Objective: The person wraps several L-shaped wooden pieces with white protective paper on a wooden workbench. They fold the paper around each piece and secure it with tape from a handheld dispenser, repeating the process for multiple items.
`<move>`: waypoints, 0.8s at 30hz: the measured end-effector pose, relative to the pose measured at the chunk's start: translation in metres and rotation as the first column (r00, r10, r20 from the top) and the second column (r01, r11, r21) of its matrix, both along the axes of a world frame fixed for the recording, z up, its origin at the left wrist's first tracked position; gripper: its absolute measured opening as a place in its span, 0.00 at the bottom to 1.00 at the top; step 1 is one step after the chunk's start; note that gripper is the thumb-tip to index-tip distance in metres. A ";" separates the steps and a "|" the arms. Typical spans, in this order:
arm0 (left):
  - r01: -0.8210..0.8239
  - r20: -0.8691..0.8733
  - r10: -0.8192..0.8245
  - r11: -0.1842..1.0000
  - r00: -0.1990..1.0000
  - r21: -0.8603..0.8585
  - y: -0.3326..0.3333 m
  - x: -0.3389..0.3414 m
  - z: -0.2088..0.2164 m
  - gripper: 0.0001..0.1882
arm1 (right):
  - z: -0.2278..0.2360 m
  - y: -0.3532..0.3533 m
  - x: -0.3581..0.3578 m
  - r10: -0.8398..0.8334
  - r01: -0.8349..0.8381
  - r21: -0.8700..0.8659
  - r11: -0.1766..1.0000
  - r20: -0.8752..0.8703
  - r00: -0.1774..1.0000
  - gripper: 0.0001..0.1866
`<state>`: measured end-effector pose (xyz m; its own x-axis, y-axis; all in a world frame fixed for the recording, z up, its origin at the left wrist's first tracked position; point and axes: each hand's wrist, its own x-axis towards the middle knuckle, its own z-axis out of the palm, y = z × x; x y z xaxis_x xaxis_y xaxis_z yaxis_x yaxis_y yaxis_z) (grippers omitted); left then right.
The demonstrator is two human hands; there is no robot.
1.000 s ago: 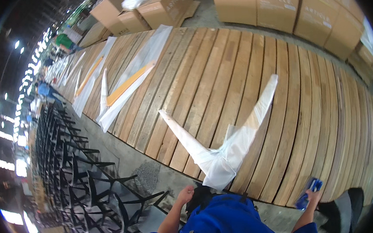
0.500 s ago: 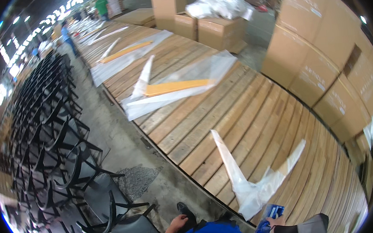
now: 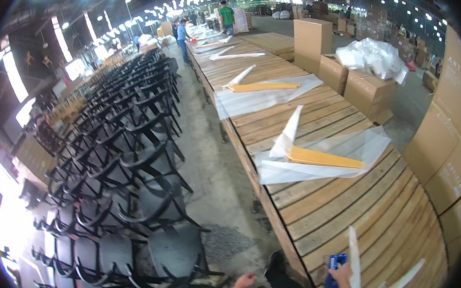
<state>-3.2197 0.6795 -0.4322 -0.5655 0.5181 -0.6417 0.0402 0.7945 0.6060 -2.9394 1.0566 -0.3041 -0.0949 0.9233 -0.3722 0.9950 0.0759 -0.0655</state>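
Note:
My right hand (image 3: 340, 275) is closed round a blue, box-like hand-held thing (image 3: 335, 268) with pale markings, above the near edge of the slatted wooden table (image 3: 354, 202); its exact kind I cannot make out. To the left of the table hangs my left hand (image 3: 245, 281), its fingers loosely curled and nothing visible in them. Beside my right hand a V-shaped piece wrapped in white film (image 3: 354, 253) lies on the slats, partly cut off by the lower edge. Farther along, a yellow-orange bar (image 3: 323, 158) joined to a white-wrapped arm (image 3: 289, 134) rests on a translucent sheet (image 3: 374, 143).
Rows of black chairs (image 3: 176, 251) stand left of a concrete aisle (image 3: 211, 172). Large cartons (image 3: 428, 144) are stacked along the right; clear plastic bundles (image 3: 373, 59) top smaller boxes. A person in green (image 3: 226, 17) and one in blue (image 3: 182, 35) stand at the table's far end.
My view has swung up and left, so more of the hall shows and the table's pieces sit lower and farther right. The blue thing stays in my right hand.

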 end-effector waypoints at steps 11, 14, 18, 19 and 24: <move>0.342 0.237 -0.275 0.883 0.932 -0.322 0.008 -0.202 -0.016 0.31 | -0.009 0.167 -0.154 -0.184 0.182 -0.033 0.983 -0.067 0.981 0.50; 0.487 0.167 -0.459 0.794 0.873 -0.363 0.074 -0.304 0.002 0.30 | -0.006 0.201 -0.188 -0.280 0.277 -0.047 0.960 -0.176 0.944 0.49; 0.551 -0.240 -0.704 0.685 0.668 -0.477 0.231 -0.437 0.022 0.26 | -0.007 0.224 -0.205 -0.370 0.355 -0.109 0.928 -0.194 0.908 0.51; 0.490 -0.408 -0.590 0.807 0.697 -0.330 0.267 -0.453 0.027 0.28 | -0.003 0.228 -0.209 -0.372 0.356 -0.144 0.923 -0.104 0.923 0.51; 0.616 -0.746 -0.513 0.768 0.424 -0.177 0.482 -0.469 0.087 0.33 | 0.028 0.243 -0.247 -0.311 0.307 0.108 0.946 0.017 0.950 0.50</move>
